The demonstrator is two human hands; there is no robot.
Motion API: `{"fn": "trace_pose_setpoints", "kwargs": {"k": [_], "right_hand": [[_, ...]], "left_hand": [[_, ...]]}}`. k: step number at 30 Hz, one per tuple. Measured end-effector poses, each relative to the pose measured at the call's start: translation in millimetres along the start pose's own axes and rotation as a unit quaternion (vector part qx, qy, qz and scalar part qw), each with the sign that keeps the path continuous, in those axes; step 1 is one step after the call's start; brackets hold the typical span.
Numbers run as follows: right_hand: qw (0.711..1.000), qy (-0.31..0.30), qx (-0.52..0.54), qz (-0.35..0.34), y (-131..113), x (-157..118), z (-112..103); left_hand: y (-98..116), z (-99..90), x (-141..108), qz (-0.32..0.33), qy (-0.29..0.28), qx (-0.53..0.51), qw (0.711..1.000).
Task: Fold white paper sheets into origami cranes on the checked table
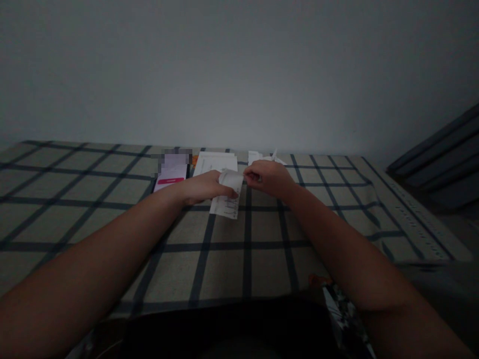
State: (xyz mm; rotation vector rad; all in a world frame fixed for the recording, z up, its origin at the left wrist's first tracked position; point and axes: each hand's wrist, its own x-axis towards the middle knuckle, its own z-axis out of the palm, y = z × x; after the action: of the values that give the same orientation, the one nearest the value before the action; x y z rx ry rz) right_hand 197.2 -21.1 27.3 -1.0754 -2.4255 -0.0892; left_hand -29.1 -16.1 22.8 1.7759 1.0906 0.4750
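Note:
A white paper slip with dark writing on its lower part hangs above the checked cloth. My left hand is closed on it from the left, the thumb lying across its front. At its upper right edge, the fingertips of my right hand are pinched together on the paper. The slip's top looks bent or folded over. Behind my left hand lie white printed sheets, partly covered by the slip and the hand. More white paper shows behind my right hand, with a thin pale piece sticking up.
A phone with a lit screen and a pink bar is left of the sheets. Something orange peeks out between them. The checked cloth covers the table, which meets a plain wall. Dark slatted furniture stands at right.

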Motion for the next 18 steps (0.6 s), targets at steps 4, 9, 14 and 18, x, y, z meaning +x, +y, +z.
{"fn": "trace_pose_setpoints", "kwargs": {"k": [4, 9, 14, 18], "right_hand": [[0.999, 0.036, 0.002, 0.019, -4, -1, -1], [0.998, 0.055, 0.007, 0.040, -9, -1, 2], [0.996, 0.068, -0.003, 0.053, -12, 0, 2], [0.996, 0.075, -0.010, 0.056, -13, -1, 2]], "left_hand": [[-3, -0.7, 1, -0.017, 0.007, -0.020, 1.000], [-2, -1.0, 0, -0.029, 0.021, -0.045, 0.998], [-2, -1.7, 0, -0.043, 0.017, -0.056, 0.997], [1, -2.7, -1, -0.062, 0.006, -0.061, 0.996]]}}
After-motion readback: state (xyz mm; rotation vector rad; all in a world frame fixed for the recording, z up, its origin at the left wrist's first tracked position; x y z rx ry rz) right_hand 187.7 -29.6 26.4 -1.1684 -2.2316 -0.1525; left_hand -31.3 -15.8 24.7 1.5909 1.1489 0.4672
